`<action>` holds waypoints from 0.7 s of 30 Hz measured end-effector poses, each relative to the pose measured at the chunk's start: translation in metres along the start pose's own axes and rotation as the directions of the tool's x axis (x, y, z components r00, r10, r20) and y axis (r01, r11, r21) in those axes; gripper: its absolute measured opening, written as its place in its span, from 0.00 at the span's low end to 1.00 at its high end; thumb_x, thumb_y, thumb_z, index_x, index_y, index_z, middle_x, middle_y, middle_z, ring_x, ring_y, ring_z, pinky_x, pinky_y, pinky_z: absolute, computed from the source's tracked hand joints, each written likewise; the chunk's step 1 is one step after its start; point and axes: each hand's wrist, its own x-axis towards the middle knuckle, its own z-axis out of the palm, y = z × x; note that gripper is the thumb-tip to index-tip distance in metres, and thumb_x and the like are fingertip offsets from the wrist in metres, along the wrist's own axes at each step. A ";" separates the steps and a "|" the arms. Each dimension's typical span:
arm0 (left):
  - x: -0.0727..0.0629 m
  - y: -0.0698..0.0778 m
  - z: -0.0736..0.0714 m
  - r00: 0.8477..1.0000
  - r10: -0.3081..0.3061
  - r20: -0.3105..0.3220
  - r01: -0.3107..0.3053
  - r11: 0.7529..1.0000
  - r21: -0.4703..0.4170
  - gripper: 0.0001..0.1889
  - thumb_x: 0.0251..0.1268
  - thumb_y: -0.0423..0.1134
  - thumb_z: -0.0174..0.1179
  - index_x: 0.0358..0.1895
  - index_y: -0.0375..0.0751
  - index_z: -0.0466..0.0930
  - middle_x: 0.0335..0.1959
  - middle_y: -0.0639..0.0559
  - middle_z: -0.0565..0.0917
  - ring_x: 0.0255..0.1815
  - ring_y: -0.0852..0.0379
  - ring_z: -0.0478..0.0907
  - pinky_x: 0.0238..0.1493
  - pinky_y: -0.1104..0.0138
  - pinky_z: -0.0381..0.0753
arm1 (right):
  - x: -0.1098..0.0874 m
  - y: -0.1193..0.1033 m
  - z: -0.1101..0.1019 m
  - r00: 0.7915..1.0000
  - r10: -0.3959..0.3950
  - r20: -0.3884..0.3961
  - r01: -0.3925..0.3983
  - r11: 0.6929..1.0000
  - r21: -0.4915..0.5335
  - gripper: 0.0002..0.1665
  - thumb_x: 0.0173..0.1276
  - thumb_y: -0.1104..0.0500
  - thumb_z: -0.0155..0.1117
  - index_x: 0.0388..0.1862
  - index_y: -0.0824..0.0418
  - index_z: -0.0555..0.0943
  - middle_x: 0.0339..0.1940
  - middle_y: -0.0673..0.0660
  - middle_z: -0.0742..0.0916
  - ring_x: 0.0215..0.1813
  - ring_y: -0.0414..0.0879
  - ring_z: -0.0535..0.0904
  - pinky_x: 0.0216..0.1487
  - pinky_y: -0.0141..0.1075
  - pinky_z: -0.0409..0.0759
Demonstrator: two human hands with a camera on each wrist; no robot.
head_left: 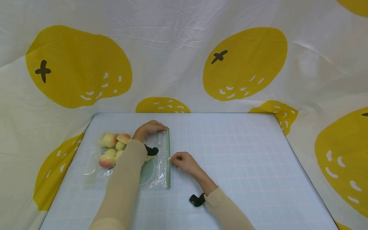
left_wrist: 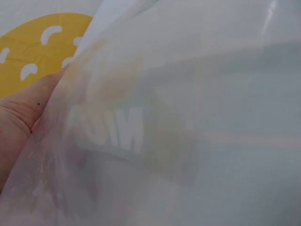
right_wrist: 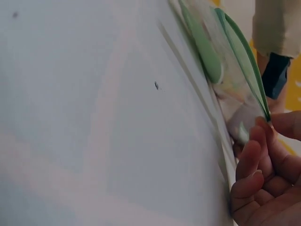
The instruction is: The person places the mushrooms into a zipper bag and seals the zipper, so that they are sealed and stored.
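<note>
A clear zip bag (head_left: 161, 169) with a green zip strip (head_left: 168, 175) lies on the table, its strip running along the right side. Several yellow and red peach-like fruits (head_left: 107, 159) show through the plastic on the left. My left hand (head_left: 150, 128) pinches the far end of the strip; its thumb (left_wrist: 26, 115) lies against the film in the left wrist view. With thumb and finger, my right hand (head_left: 185, 162) pinches the strip near its middle. In the right wrist view, the strip's two green edges bow apart beyond those fingertips. My left forearm hides part of the fruits.
A pale blue checked table (head_left: 244, 159) extends to the right of the bag. Behind it hangs a white cloth (head_left: 184, 64) with large yellow fruit prints. Black wrist cameras sit on both wrists.
</note>
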 end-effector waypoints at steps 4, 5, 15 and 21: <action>0.001 -0.001 0.000 1.000 0.000 0.002 0.000 1.000 0.002 0.15 0.68 0.49 0.66 0.27 0.43 0.84 0.27 0.54 0.81 0.38 0.53 0.69 0.49 0.60 0.66 | -0.003 0.000 0.001 1.000 0.001 0.013 -0.001 1.000 -0.003 0.11 0.73 0.58 0.62 0.37 0.64 0.87 0.29 0.61 0.85 0.28 0.40 0.73 0.30 0.32 0.72; 0.002 -0.001 0.000 1.000 -0.001 0.002 0.001 1.000 -0.001 0.15 0.68 0.49 0.66 0.27 0.43 0.84 0.27 0.54 0.81 0.38 0.53 0.70 0.49 0.60 0.66 | -0.004 0.000 0.001 1.000 0.001 0.017 -0.001 1.000 -0.005 0.11 0.73 0.58 0.62 0.37 0.63 0.87 0.29 0.60 0.86 0.28 0.39 0.74 0.30 0.32 0.72; 0.000 0.001 -0.001 1.000 -0.002 0.009 0.002 1.000 -0.012 0.14 0.68 0.48 0.66 0.27 0.43 0.85 0.27 0.55 0.82 0.39 0.54 0.70 0.51 0.60 0.65 | -0.010 0.000 0.002 0.998 0.016 0.053 -0.016 1.000 0.007 0.09 0.71 0.59 0.62 0.36 0.60 0.88 0.28 0.54 0.86 0.29 0.41 0.75 0.31 0.32 0.74; 0.000 0.000 -0.001 1.000 -0.011 0.005 0.011 1.000 -0.009 0.13 0.67 0.48 0.67 0.29 0.44 0.87 0.28 0.56 0.84 0.44 0.54 0.71 0.58 0.57 0.64 | -0.012 0.001 0.004 0.996 0.017 0.085 -0.022 0.998 0.055 0.09 0.70 0.60 0.65 0.32 0.64 0.87 0.28 0.52 0.86 0.30 0.42 0.76 0.33 0.32 0.74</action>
